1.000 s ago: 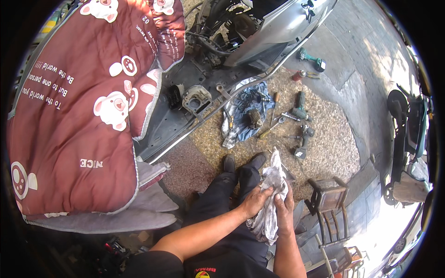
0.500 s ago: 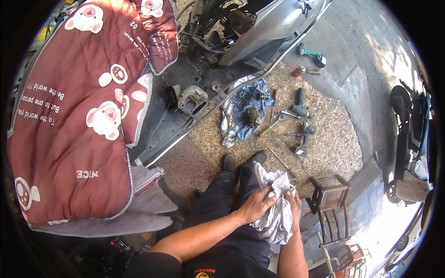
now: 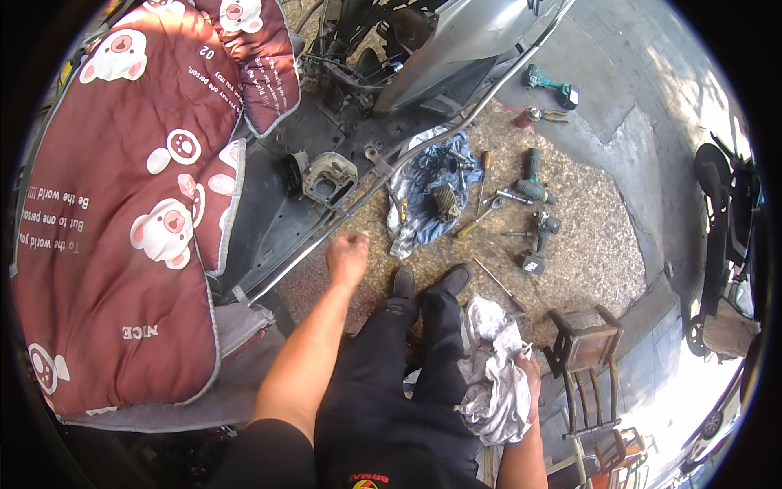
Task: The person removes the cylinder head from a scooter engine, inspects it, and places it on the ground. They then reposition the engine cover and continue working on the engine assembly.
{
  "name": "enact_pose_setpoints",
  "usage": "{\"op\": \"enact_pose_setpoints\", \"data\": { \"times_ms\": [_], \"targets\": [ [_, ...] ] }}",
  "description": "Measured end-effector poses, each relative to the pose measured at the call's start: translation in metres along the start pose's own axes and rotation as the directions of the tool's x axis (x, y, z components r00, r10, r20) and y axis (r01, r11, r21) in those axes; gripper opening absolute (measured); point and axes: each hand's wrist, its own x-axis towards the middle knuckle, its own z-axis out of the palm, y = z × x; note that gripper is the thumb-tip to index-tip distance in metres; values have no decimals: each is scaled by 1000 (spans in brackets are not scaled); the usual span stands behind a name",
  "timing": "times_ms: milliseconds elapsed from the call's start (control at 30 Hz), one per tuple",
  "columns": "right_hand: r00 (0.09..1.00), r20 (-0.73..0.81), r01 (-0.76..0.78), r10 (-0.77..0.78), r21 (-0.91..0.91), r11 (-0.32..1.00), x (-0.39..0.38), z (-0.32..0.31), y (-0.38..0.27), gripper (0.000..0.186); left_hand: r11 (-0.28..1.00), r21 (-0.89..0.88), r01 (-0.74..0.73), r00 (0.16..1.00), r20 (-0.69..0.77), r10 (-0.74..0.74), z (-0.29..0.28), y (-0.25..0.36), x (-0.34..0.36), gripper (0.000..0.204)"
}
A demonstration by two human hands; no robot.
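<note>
A crumpled grey-white rag (image 3: 498,383) hangs over my right thigh, and my right hand (image 3: 529,373) is closed on its right side. My left hand (image 3: 348,259) is off the rag, reaching forward past my left shoe with its fingers curled; what they hold, if anything, is hidden. Just beyond it, a metal engine part with a large round opening (image 3: 329,178) rests on the dark footboard (image 3: 269,216) of a partly stripped scooter. To the right on the ground, a blue cloth (image 3: 425,167) carries a finned metal part (image 3: 445,202) and small tools.
A maroon quilted cover (image 3: 122,244) drapes over the scooter at left. On the ground lie green and black power drills (image 3: 533,175), a grey cordless driver (image 3: 541,243), screwdrivers (image 3: 486,171), pliers (image 3: 555,116) and a red can (image 3: 528,118). A wooden stool (image 3: 586,346) stands right of me.
My left hand has let go of the rag and swung forward and left toward the scooter. The rag has shifted slightly right and down in my right hand.
</note>
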Motion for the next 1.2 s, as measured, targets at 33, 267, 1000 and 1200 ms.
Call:
{"op": "enact_pose_setpoints", "data": {
  "times_ms": [33,267,1000,1200],
  "targets": [
    [1000,-19,-19,19,-17,1000,4,-3,3,36,999,45,-4,997,-71,7,-5,1,29,28],
    [990,-110,-98,87,-99,990,25,-15,34,50,936,353,-9,968,-231,97,-16,1,165,34],
    [971,-205,-92,124,157,983,46,25,79,36,939,343,-3,886,-434,161,20,-21,208,36],
    [978,-168,-124,123,3,992,48,14,75,38,862,454,-226,778,-448,440,22,-30,212,38]
  ]
}}
